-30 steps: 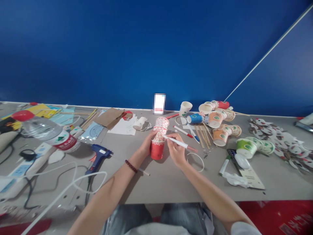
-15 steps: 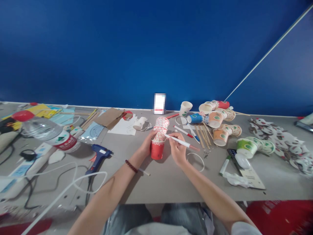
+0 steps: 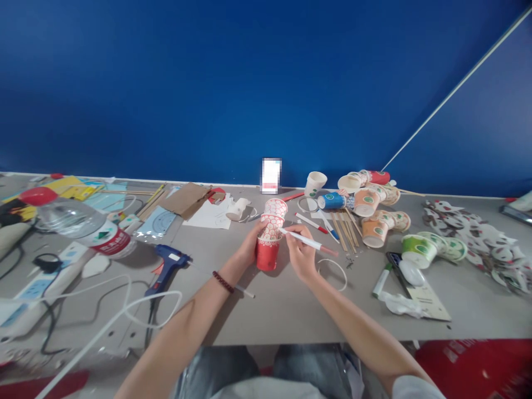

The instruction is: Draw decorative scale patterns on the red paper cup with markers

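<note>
Steadying red paper cup (image 3: 268, 244) on worktop (image 3: 282, 305) – left hand (image 3: 251, 244), grip wrapping cup | right hand (image 3: 302, 256), grip pinching pen (image 3: 307, 242), tip touching cup.

Both forearms reach forward; left hand (image 3: 249, 244) curls in a grip, right hand (image 3: 302, 252) pinches, fingers bent.

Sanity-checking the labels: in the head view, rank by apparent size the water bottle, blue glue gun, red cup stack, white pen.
1. water bottle, though nearness inflates it
2. blue glue gun and red cup stack: too alike to rank
3. white pen
</note>
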`<state>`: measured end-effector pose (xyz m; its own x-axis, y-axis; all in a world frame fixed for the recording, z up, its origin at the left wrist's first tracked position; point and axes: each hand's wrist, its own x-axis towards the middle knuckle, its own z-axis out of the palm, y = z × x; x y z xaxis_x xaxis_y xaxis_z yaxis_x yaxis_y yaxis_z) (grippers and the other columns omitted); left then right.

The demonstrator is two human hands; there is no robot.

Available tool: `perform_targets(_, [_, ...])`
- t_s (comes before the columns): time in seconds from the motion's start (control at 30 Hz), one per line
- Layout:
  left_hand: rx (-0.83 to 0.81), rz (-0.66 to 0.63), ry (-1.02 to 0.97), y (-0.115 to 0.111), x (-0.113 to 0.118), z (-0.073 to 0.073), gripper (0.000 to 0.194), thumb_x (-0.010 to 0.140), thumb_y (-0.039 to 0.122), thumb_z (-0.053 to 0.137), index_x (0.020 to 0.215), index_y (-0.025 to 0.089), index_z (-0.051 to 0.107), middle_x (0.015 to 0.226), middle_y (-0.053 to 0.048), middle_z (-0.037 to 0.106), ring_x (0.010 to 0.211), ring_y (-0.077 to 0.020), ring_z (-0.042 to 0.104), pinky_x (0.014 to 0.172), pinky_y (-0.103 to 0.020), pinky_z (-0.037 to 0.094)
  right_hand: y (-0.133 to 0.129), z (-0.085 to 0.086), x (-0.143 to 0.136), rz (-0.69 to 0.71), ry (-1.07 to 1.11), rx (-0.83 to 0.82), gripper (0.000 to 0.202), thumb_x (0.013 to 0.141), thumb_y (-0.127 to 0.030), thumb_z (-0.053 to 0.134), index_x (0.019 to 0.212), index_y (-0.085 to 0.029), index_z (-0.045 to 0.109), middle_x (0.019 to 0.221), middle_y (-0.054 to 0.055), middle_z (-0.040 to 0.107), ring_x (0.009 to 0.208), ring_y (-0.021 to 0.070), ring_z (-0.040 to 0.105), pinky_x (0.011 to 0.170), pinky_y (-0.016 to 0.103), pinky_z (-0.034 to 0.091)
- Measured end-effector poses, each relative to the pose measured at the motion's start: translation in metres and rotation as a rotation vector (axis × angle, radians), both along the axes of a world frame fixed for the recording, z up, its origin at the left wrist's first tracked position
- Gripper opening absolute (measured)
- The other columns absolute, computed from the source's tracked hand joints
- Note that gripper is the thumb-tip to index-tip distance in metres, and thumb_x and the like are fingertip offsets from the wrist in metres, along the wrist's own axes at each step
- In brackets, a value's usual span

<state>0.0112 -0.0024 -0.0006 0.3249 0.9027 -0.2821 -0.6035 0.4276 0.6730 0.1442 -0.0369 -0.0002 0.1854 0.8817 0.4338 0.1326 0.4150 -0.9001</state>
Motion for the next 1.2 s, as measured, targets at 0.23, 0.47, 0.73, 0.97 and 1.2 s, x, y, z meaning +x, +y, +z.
perform_targets(0.23, [0.011,-0.006,-0.01,0.0,-0.001,-0.002,0.027,0.074,0.039,0.067,0.082,0.014,0.061,0.068,-0.005,0.068,0.056,-0.0177,0.062,0.056,-0.028,0.045,-0.003,0.0,-0.001,0.031,-0.003,-0.013,0.014,0.085,-0.036,0.056,0.085,-0.021,0.057,0.074,0.0,0.059,0.064,0.015,0.055,0.058,0.029,0.044])
perform_targets(0.47, [0.021,-0.028,-0.04,0.0,-0.001,-0.003,0.027,0.076,0.04,0.065,0.079,0.013,0.063,0.068,-0.007,0.068,0.057,-0.018,0.062,0.058,-0.028,0.046,-0.002,-0.001,0.0,0.034,-0.03,-0.009,0.014,0.085,-0.036,0.055,0.086,-0.022,0.057,0.075,0.001,0.059,0.067,0.0158,0.056,0.061,0.029,0.045])
perform_targets(0.73, [-0.012,-0.11,0.01,0.0,-0.003,-0.001,0.036,0.078,0.048,0.058,0.074,0.013,0.063,0.059,-0.006,0.064,0.047,-0.0183,0.057,0.051,-0.032,0.044,-0.001,-0.002,0.0,-0.009,0.035,0.008,0.015,0.086,-0.035,0.055,0.09,-0.021,0.057,0.081,0.002,0.06,0.074,0.0159,0.06,0.068,0.03,0.048])
perform_targets(0.97, [0.068,0.005,-0.083,0.007,-0.002,-0.01,0.025,0.078,0.039,0.061,0.078,0.014,0.065,0.068,-0.005,0.068,0.056,-0.0166,0.061,0.059,-0.028,0.046,0.0,-0.001,-0.002,-0.032,0.05,0.008,0.016,0.086,-0.036,0.055,0.09,-0.021,0.057,0.082,0.002,0.061,0.077,0.0169,0.062,0.069,0.031,0.05])
perform_targets(1.2, [0.068,-0.025,-0.099,0.006,0.0,-0.01,0.026,0.078,0.038,0.06,0.077,0.012,0.065,0.072,-0.008,0.07,0.062,-0.0181,0.064,0.063,-0.028,0.048,0.0,0.001,-0.001,-0.027,0.01,0.002,0.015,0.086,-0.036,0.055,0.09,-0.021,0.057,0.083,0.002,0.063,0.077,0.0172,0.063,0.067,0.03,0.051])
